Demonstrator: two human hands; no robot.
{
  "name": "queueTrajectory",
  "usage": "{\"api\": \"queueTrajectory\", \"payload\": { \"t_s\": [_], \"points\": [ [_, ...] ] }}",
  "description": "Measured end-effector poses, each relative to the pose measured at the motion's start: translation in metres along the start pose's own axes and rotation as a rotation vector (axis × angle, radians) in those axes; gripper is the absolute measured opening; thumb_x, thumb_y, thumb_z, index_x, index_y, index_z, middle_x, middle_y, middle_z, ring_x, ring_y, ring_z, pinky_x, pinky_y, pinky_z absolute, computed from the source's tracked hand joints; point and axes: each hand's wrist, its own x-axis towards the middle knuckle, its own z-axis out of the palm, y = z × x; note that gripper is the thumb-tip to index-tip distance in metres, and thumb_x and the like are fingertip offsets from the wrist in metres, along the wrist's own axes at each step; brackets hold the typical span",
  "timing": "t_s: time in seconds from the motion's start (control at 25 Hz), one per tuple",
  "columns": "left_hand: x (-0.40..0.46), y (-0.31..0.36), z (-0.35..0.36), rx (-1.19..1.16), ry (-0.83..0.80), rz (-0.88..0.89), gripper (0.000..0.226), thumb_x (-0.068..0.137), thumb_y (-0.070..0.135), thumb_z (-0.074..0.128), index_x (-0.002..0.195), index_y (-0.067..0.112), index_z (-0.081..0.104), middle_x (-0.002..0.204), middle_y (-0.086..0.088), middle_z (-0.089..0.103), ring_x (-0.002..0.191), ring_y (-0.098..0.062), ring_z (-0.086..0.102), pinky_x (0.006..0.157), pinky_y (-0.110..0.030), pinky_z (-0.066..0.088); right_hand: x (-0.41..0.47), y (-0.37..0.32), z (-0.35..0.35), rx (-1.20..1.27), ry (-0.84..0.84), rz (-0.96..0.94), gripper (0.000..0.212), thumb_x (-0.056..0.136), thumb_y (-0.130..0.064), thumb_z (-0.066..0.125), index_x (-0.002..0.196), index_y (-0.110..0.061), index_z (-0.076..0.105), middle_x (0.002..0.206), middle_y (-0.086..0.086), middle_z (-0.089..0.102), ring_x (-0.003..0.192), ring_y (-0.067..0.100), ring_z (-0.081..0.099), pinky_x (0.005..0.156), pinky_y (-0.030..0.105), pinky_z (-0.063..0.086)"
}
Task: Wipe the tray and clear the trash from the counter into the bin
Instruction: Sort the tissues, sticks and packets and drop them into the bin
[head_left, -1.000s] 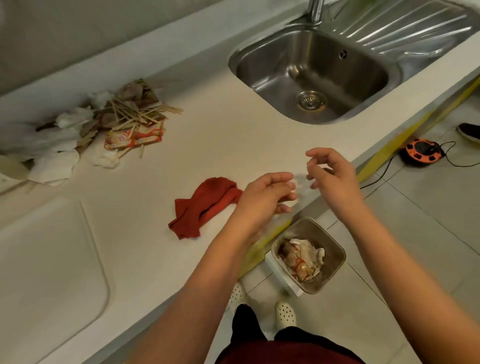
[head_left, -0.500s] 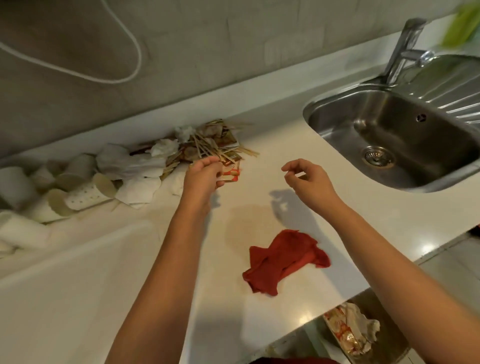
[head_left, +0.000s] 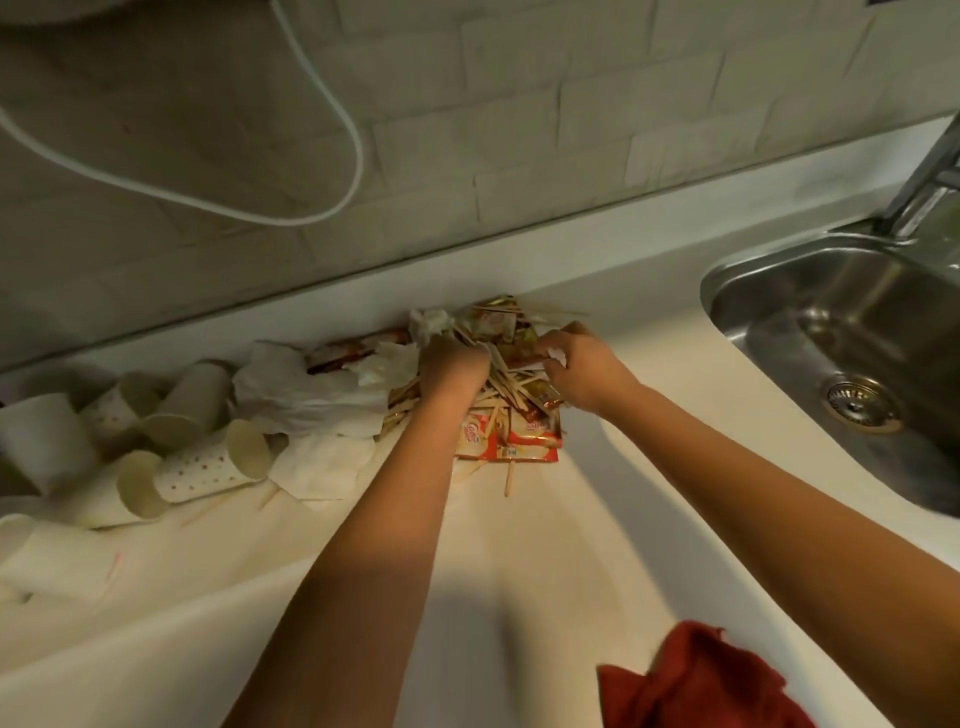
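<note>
Trash (head_left: 498, 384) at twelve o'clock was what both your hands, empty a second before, closed grips on: left hand (head_left: 453, 364) and right hand (head_left: 582, 366) bunched sticks and wrappers, ready for the bin.

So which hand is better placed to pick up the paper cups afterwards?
The left hand, probably. The paper cups lie on the counter to its left, while the right hand is on the sink side. Both hands are now in the pile of sticks and wrappers.

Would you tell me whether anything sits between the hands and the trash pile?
Nothing visible does: the left hand and right hand are already in the trash pile, fingers curled into the sticks and wrappers.
</note>
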Motion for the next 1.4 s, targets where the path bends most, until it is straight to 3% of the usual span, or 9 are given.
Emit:
{"api": "queueTrajectory", "payload": {
  "t_s": [0.04, 0.12, 0.24, 0.4, 0.56, 0.72, 0.84, 1.0, 1.4],
  "points": [
    [0.007, 0.000, 0.007, 0.014, 0.006, -0.009, 0.053, 0.088, 0.029, 0.053, 0.133, 0.002, 0.043, 0.139, -0.018, 0.047, 0.122, -0.030, 0.051, 0.097, -0.032, 0.047, 0.013, -0.002, 0.003, -0.045, -0.008, -0.020, 0.033, 0.095, -0.014, 0.043, 0.125, -0.017, 0.056, 0.131, 0.010, 0.046, 0.116, 0.028, 0.050, 0.093, 0.032, 0.042],
    [0.017, -0.002, 0.019, 0.125, 0.014, -0.045, 0.067, 0.089, 0.043, 0.052, 0.142, 0.008, 0.030, 0.151, -0.016, 0.029, 0.136, -0.032, 0.034, 0.108, -0.043, 0.036, 0.035, -0.005, 0.008, -0.128, -0.035, -0.043, 0.038, 0.094, -0.014, 0.045, 0.131, -0.019, 0.051, 0.139, 0.010, 0.040, 0.124, 0.029, 0.044, 0.100, 0.037, 0.040],
    [0.032, -0.005, 0.031, 0.237, 0.065, -0.043, 0.072, 0.085, 0.049, 0.054, 0.142, 0.013, 0.030, 0.150, -0.015, 0.028, 0.135, -0.034, 0.033, 0.106, -0.047, 0.036, 0.063, -0.005, 0.018, -0.194, -0.091, -0.038, 0.053, 0.091, -0.016, 0.051, 0.141, -0.024, 0.037, 0.145, 0.006, 0.029, 0.132, 0.029, 0.031, 0.106, 0.042, 0.037],
    [0.050, -0.008, 0.036, 0.204, 0.045, -0.037, 0.057, 0.086, 0.033, 0.060, 0.135, 0.011, 0.041, 0.139, -0.013, 0.046, 0.128, -0.030, 0.044, 0.098, -0.038, 0.042, 0.091, -0.001, 0.035, -0.259, -0.175, 0.010, 0.059, 0.095, -0.024, 0.045, 0.147, -0.033, 0.018, 0.149, 0.006, 0.019, 0.134, 0.035, 0.024, 0.105, 0.049, 0.035],
    [0.057, -0.011, 0.028, 0.184, 0.081, -0.002, 0.032, 0.091, 0.022, 0.055, 0.118, 0.006, 0.056, 0.120, -0.012, 0.062, 0.110, -0.027, 0.059, 0.085, -0.030, 0.049, 0.100, 0.003, 0.047, -0.343, -0.186, 0.022, 0.044, 0.097, -0.036, 0.039, 0.140, -0.030, 0.033, 0.140, 0.011, 0.031, 0.127, 0.036, 0.032, 0.101, 0.047, 0.037],
    [0.053, -0.015, 0.021, 0.212, 0.114, 0.090, 0.038, 0.097, 0.007, 0.040, 0.135, 0.003, 0.043, 0.143, -0.019, 0.042, 0.128, -0.029, 0.046, 0.101, -0.032, 0.040, 0.098, 0.001, 0.053, -0.285, -0.073, 0.040, 0.037, 0.097, -0.035, 0.040, 0.129, -0.019, 0.046, 0.132, 0.013, 0.042, 0.123, 0.033, 0.039, 0.097, 0.043, 0.040],
    [0.052, -0.016, 0.024, 0.286, 0.124, 0.096, 0.033, 0.097, 0.007, 0.040, 0.128, 0.002, 0.048, 0.133, -0.018, 0.052, 0.121, -0.028, 0.052, 0.096, -0.033, 0.044, 0.099, -0.001, 0.057, -0.197, -0.050, 0.139, 0.041, 0.094, -0.031, 0.047, 0.130, -0.010, 0.043, 0.132, 0.015, 0.043, 0.124, 0.035, 0.038, 0.099, 0.043, 0.038],
    [0.053, -0.015, 0.024, 0.329, 0.098, 0.061, 0.029, 0.099, 0.011, 0.036, 0.122, 0.002, 0.052, 0.123, -0.015, 0.058, 0.115, -0.028, 0.056, 0.090, -0.032, 0.046, 0.105, -0.002, 0.054, -0.140, -0.142, 0.230, 0.058, 0.091, -0.037, 0.054, 0.136, -0.006, 0.035, 0.135, 0.017, 0.038, 0.129, 0.037, 0.032, 0.104, 0.044, 0.033],
    [0.051, -0.010, 0.026, 0.342, 0.101, 0.057, 0.032, 0.101, 0.013, 0.028, 0.117, 0.002, 0.054, 0.116, -0.014, 0.061, 0.108, -0.027, 0.059, 0.082, -0.032, 0.047, 0.102, 0.005, 0.054, -0.120, -0.102, 0.211, 0.051, 0.090, -0.026, 0.056, 0.133, -0.004, 0.040, 0.134, 0.017, 0.038, 0.126, 0.033, 0.034, 0.104, 0.039, 0.035]
  ]
}}
